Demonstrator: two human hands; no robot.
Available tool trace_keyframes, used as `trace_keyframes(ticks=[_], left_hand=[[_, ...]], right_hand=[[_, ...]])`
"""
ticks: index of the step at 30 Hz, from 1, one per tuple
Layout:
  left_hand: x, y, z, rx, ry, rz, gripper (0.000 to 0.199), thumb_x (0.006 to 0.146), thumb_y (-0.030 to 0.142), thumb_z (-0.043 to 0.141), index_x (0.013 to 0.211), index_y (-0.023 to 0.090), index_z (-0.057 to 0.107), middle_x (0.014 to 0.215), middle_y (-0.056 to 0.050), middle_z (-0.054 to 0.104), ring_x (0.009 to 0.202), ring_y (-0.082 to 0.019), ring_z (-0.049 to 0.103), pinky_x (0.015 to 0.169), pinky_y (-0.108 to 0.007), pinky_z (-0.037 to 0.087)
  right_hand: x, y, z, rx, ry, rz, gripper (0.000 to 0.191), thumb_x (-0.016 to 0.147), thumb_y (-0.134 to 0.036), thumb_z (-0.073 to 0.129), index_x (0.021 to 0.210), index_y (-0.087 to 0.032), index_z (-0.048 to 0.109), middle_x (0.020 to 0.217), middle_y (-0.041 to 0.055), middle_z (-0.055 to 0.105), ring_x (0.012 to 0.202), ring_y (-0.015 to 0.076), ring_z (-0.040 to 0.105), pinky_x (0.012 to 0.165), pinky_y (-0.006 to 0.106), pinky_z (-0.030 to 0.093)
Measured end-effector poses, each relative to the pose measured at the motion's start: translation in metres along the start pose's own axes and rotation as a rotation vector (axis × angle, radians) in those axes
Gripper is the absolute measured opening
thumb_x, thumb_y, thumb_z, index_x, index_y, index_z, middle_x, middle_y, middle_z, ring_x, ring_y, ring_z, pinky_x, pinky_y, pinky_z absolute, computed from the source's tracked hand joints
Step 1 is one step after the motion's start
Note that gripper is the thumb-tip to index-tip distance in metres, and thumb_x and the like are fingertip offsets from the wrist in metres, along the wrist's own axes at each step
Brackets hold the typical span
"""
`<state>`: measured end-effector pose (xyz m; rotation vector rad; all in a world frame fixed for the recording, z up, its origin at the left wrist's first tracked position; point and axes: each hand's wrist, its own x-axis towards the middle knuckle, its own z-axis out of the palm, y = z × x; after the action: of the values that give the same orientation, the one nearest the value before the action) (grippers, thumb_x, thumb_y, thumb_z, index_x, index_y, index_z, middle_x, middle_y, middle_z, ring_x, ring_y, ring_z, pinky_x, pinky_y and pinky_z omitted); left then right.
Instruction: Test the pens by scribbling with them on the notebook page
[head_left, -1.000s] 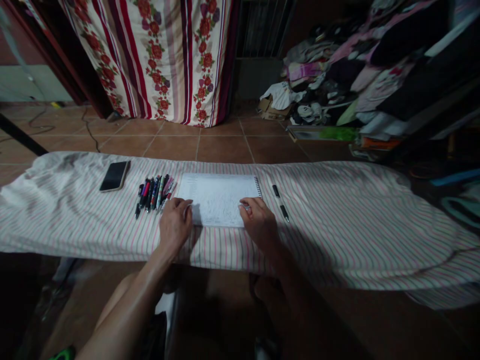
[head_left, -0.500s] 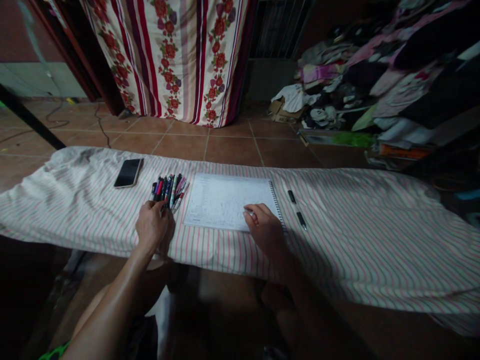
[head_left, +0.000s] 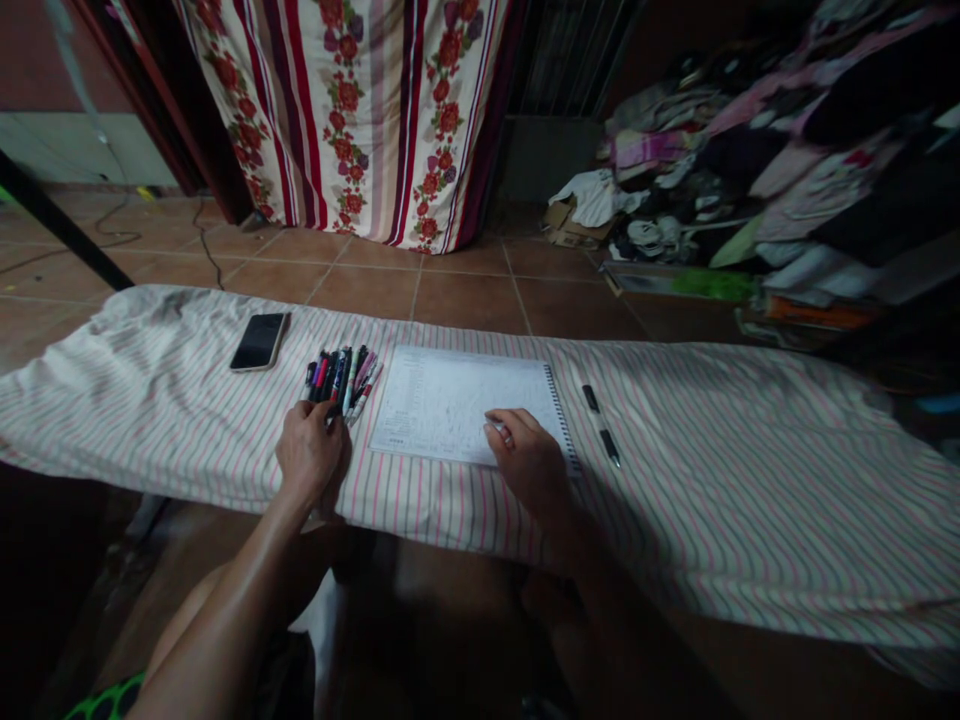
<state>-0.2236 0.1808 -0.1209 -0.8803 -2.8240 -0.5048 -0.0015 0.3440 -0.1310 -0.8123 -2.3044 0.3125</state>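
My left hand (head_left: 309, 445) is at the near ends of a bunch of pens (head_left: 339, 375), its fingers closed around a dark pen end. The pens lie side by side on the striped cloth, in black, pink, purple, pale green and white. A spiral-bound notebook (head_left: 450, 400) lies flat to their right, its coil along the right edge. My right hand (head_left: 529, 450) rests on the notebook's lower right part with curled fingers; whether anything is inside them is hidden. Right of the notebook, a black pen with a light middle (head_left: 602, 425) lies by itself.
A phone (head_left: 259, 342) lies dark-screened at the left on the striped cloth (head_left: 712, 470) covering the long surface. Beyond it are a tiled floor (head_left: 465, 295), a floral curtain (head_left: 375, 120) and a heap of clothes (head_left: 750, 170). A dark pole (head_left: 67, 225) slants at left.
The view has shifted slightly. Both hands stay in nearly the same places, the left at the pens and the right on the notebook.
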Motion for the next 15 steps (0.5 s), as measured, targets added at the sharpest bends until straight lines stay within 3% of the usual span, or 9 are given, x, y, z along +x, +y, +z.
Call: trace_keyframes(ticks=[10,15], left_hand=[[-0.0011,-0.0025,0.0016,-0.046,0.009,0.018,0.033,0.085,0.032,0.045,0.109,0.02,0.065,0.102,-0.009,0.062,0.094,-0.024,0.058,0.068,-0.031,0.044],[-0.0012,-0.0059,0.0018,-0.059,0.063,0.0,0.032,0.085,0.029,0.046,0.109,0.022,0.065,0.103,-0.007,0.06,0.088,-0.021,0.058,0.061,-0.029,0.041]], right_hand=[[0.0006,-0.0009,-0.0007,0.024,-0.035,0.02,0.022,0.086,-0.024,0.045,0.095,-0.016,0.063,0.09,0.0078,0.066,0.072,0.0179,0.061,0.072,0.031,0.048],[0.0017,-0.0029,0.0015,0.029,-0.057,0.035,0.022,0.086,-0.024,0.045,0.096,-0.016,0.063,0.091,0.0083,0.066,0.071,0.0177,0.061,0.071,0.03,0.048]])
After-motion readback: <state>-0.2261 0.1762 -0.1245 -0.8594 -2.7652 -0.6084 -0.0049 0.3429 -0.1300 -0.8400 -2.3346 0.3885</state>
